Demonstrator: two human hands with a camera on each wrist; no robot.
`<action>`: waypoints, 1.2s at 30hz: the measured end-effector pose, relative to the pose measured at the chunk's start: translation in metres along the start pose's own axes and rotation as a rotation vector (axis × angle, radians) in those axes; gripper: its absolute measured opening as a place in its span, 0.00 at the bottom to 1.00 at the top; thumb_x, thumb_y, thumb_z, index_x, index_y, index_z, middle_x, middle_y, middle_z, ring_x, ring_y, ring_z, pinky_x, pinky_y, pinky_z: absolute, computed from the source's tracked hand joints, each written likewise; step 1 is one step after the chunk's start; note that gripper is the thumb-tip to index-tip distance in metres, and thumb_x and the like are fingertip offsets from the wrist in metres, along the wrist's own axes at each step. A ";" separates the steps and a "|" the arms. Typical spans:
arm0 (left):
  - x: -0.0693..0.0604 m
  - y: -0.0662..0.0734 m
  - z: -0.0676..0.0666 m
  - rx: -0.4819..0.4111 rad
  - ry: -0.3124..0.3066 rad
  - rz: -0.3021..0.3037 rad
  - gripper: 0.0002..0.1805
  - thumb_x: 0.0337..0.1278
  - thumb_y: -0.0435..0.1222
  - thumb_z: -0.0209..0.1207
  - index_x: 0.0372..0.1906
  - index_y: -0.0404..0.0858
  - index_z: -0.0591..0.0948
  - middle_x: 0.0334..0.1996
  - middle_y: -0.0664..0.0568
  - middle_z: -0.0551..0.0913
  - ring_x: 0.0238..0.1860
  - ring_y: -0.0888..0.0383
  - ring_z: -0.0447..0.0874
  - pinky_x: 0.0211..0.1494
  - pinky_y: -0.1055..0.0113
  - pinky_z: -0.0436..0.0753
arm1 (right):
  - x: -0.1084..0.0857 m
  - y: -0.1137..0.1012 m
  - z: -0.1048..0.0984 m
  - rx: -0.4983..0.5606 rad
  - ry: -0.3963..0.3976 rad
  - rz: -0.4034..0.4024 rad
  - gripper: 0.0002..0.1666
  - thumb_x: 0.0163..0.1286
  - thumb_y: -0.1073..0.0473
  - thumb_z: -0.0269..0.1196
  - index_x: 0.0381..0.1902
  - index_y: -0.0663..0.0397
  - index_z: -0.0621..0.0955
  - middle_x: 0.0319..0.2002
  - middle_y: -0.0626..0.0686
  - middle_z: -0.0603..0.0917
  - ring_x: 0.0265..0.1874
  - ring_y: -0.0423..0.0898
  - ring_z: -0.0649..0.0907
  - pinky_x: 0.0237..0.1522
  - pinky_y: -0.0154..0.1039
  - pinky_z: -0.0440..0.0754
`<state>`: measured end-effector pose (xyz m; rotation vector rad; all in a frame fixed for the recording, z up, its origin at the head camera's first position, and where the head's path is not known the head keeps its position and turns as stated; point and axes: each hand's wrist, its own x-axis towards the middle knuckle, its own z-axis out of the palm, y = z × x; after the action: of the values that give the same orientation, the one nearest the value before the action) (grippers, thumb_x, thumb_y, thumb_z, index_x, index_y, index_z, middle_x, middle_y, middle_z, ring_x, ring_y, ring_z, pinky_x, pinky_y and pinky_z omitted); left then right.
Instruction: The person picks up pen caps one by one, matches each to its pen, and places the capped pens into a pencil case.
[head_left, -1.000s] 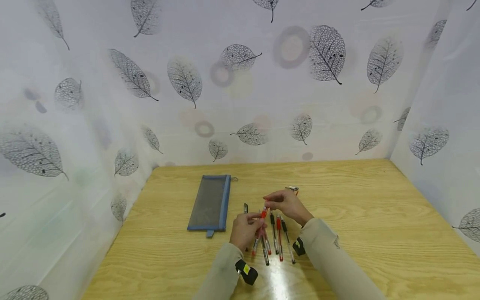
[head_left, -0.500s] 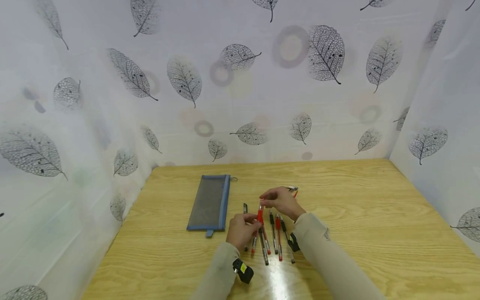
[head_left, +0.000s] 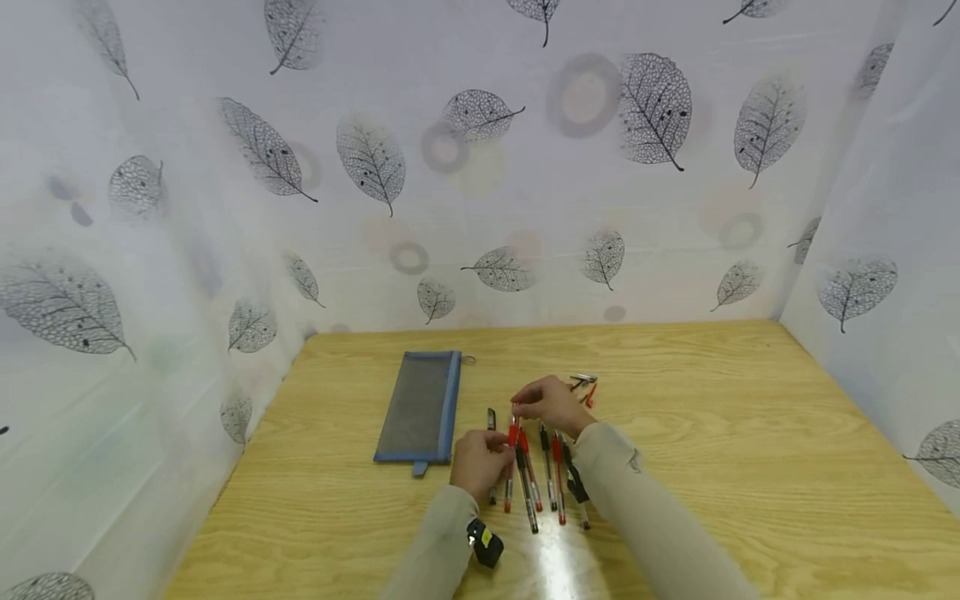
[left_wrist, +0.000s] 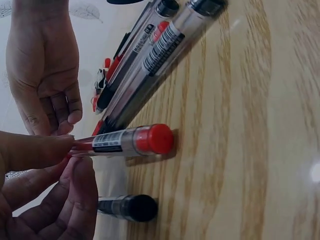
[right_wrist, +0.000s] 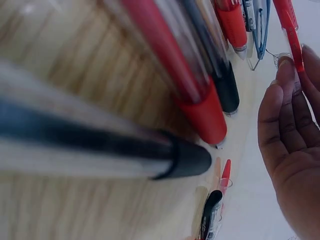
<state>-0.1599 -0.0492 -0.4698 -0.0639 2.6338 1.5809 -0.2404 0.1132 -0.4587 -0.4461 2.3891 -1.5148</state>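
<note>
My left hand (head_left: pixel 477 462) pinches a red gel pen (left_wrist: pixel 115 141) between thumb and fingers, its red end plug close to the tabletop. At the pen's tip end, my right hand (head_left: pixel 553 405) pinches a clear cap with a red clip (right_wrist: pixel 296 50); whether the cap is still on the tip cannot be told. A black pen (head_left: pixel 492 417) with a cap lies left of the held pen. To the right lie several uncapped pens, among them a red pen (head_left: pixel 557 450) and a black pen (head_left: pixel 545 442), tips pointing away from me.
A blue-edged mesh zip pouch (head_left: pixel 416 408) lies flat to the left of the pens. Several loose pen caps (head_left: pixel 585 383) lie behind my right hand. The wooden table (head_left: pixel 712 417) is bounded by leaf-patterned sheeting (head_left: pixel 525 208) at the back and sides.
Both hands have shifted left with the red pen, and it has swung to line up with the other pens. The loose caps and middle pens show more fully now.
</note>
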 end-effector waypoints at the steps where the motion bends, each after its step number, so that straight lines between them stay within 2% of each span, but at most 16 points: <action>1: 0.000 0.000 0.000 0.010 0.006 0.000 0.09 0.49 0.27 0.65 0.39 0.30 0.86 0.25 0.52 0.83 0.25 0.61 0.78 0.27 0.68 0.77 | 0.001 0.000 0.000 -0.012 -0.003 -0.002 0.13 0.65 0.65 0.64 0.46 0.69 0.83 0.38 0.56 0.86 0.37 0.51 0.85 0.42 0.46 0.83; 9: 0.003 -0.002 0.000 0.109 0.032 0.015 0.08 0.49 0.28 0.66 0.37 0.31 0.86 0.25 0.51 0.84 0.26 0.59 0.80 0.28 0.65 0.80 | 0.009 -0.001 0.003 -0.115 -0.013 0.054 0.12 0.66 0.64 0.65 0.45 0.65 0.85 0.39 0.54 0.87 0.40 0.48 0.84 0.44 0.46 0.82; 18: 0.007 0.001 0.001 0.223 0.055 0.003 0.06 0.48 0.29 0.67 0.35 0.33 0.87 0.25 0.52 0.84 0.27 0.58 0.80 0.30 0.64 0.80 | 0.012 -0.004 0.003 -0.175 -0.067 0.073 0.14 0.69 0.61 0.62 0.47 0.64 0.84 0.46 0.57 0.85 0.48 0.54 0.82 0.52 0.52 0.79; 31: 0.011 -0.001 0.004 0.282 0.072 -0.006 0.05 0.46 0.28 0.67 0.32 0.34 0.86 0.23 0.53 0.83 0.27 0.58 0.80 0.32 0.62 0.81 | 0.016 -0.004 0.003 -0.204 -0.153 0.041 0.15 0.70 0.61 0.60 0.47 0.67 0.84 0.46 0.60 0.85 0.49 0.55 0.82 0.52 0.52 0.78; 36: 0.011 -0.002 0.005 0.293 0.093 0.024 0.05 0.45 0.28 0.68 0.31 0.33 0.86 0.23 0.53 0.82 0.27 0.58 0.80 0.32 0.61 0.81 | 0.016 -0.004 0.004 -0.204 -0.159 0.036 0.15 0.70 0.61 0.60 0.47 0.67 0.84 0.47 0.60 0.85 0.49 0.56 0.82 0.52 0.52 0.78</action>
<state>-0.1701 -0.0463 -0.4750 -0.0916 2.9176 1.2081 -0.2534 0.1018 -0.4579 -0.5430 2.4212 -1.1780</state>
